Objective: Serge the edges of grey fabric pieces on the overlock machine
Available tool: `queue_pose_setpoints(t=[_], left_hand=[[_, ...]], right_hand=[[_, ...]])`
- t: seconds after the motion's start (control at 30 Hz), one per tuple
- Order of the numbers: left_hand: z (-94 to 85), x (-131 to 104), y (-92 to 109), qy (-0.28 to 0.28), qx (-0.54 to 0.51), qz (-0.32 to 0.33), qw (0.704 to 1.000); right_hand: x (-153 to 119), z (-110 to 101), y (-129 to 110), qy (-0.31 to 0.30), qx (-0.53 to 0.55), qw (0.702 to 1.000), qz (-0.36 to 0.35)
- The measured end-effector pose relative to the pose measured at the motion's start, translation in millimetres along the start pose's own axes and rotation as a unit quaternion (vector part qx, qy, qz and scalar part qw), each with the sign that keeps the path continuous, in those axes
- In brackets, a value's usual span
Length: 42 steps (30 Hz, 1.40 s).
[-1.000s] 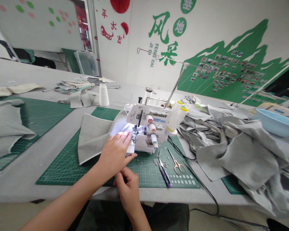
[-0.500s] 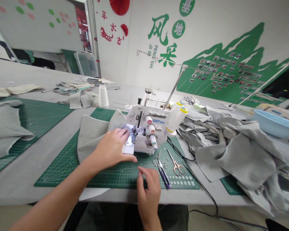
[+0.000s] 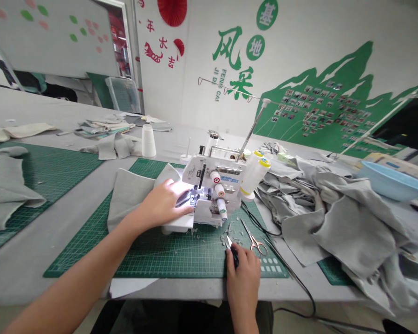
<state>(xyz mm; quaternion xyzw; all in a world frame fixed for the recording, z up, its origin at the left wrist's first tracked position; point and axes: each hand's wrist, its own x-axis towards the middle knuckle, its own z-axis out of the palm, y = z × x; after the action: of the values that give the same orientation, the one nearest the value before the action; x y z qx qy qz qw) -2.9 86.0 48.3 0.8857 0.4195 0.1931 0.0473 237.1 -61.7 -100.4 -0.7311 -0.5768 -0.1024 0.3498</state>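
Observation:
My left hand lies over the grey fabric at the bed of a white overlock sewing machine. Its thumb is stretched apart from the fingers, close to the lit presser foot; the fingertips are partly lost in the glare. Down on the green cutting mat, my right hand is closed round the dark handles of a pair of thread snips, blades pointing away. Gold-handled scissors lie just to the right of the snips, among small grey scraps.
A heap of grey fabric pieces covers the right side, with a light blue basin behind it. White thread cones stand beside the machine, another cone behind left. Black cables run over the table's front edge.
My right hand has moved right and closed on the thread snips lying on the mat. My left hand has shifted slightly up, its thumb drawn in onto the machine bed.

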Motion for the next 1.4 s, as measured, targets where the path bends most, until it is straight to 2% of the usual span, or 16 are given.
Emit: queue_pose_setpoints(t=[0.13, 0.23, 0.33, 0.4, 0.5, 0.63, 0.73, 0.87, 1.1, 1.4], left_hand=[[-1.7, 5.0, -15.1, -0.011, -0.035, -0.003, 0.999], [0.0, 4.8, -23.0, -0.005, -0.051, -0.009, 0.999], [1.7, 1.9, -26.9, 0.005, -0.058, -0.014, 0.998], [2.7, -0.7, -27.7, 0.008, -0.062, -0.019, 0.998], [4.6, -4.2, -27.7, 0.012, -0.067, -0.033, 0.997], [7.9, -5.5, -29.6, 0.018, -0.068, -0.043, 0.997], [9.3, -3.5, -32.7, 0.015, -0.062, -0.044, 0.997], [10.7, 0.3, -35.9, 0.022, -0.055, -0.054, 0.997], [13.1, 3.1, -40.9, 0.023, -0.069, -0.059, 0.996], [6.4, 3.1, -41.2, 0.023, -0.104, -0.046, 0.993]], right_hand=[[-0.7, 2.7, 2.9, 0.013, 0.012, 1.0, 0.007], [-2.0, 1.4, 1.1, 0.017, 0.029, 0.998, 0.045], [-2.6, -6.1, -9.2, 0.011, 0.09, 0.99, 0.112], [0.6, -14.2, -23.0, -0.002, 0.133, 0.984, 0.119], [14.6, -27.6, -53.1, -0.028, 0.174, 0.983, 0.061], [44.2, -38.6, -95.8, -0.033, 0.196, 0.976, -0.084], [63.2, -38.0, -116.9, -0.028, 0.121, 0.982, -0.143], [77.6, -30.6, -128.9, -0.002, 0.016, 0.98, -0.196], [88.0, -23.7, -138.8, -0.008, -0.04, 0.977, -0.208], [97.3, -25.1, -155.1, 0.006, -0.066, 0.97, -0.234]])
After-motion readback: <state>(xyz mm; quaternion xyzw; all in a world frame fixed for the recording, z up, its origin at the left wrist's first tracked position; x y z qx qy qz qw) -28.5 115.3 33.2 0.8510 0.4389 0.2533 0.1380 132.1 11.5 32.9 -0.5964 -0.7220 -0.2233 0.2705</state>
